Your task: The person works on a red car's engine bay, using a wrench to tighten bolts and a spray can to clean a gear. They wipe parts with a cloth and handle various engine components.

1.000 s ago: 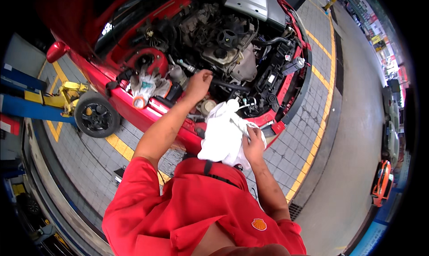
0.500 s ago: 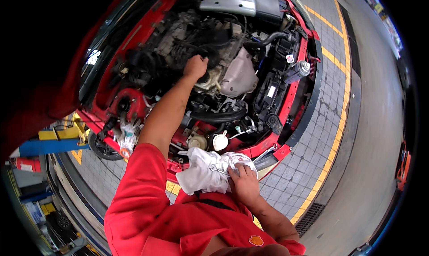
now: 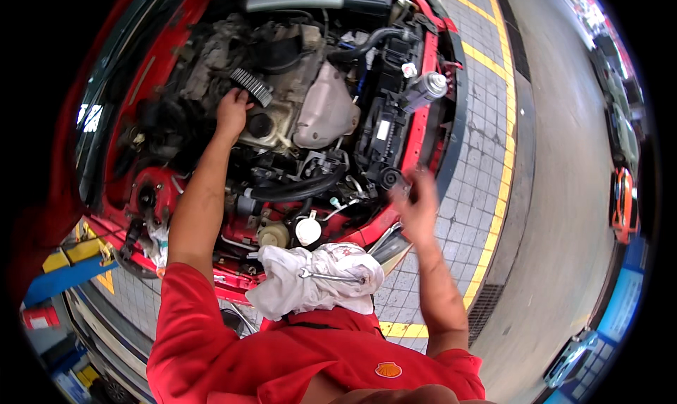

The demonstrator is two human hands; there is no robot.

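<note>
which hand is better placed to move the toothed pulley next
Left, most likely: the left hand has its fingers on the toothed pulley, while the blurred right hand is well apart from it, near the red front crossmember.

no lettering or numbers could be read with certainty. a scallop-shaped yellow and red emblem (image 3: pixel 388 370) was located on the chest of the red shirt (image 3: pixel 282 365). a white rectangular label (image 3: pixel 383 130) was affixed to the black panel (image 3: pixel 386 109) at the front of the engine bay. a small round cap (image 3: pixel 409 70) bore a red-and-white marking. print on the grey spray can (image 3: pixel 425 90) was too small to read.
</note>
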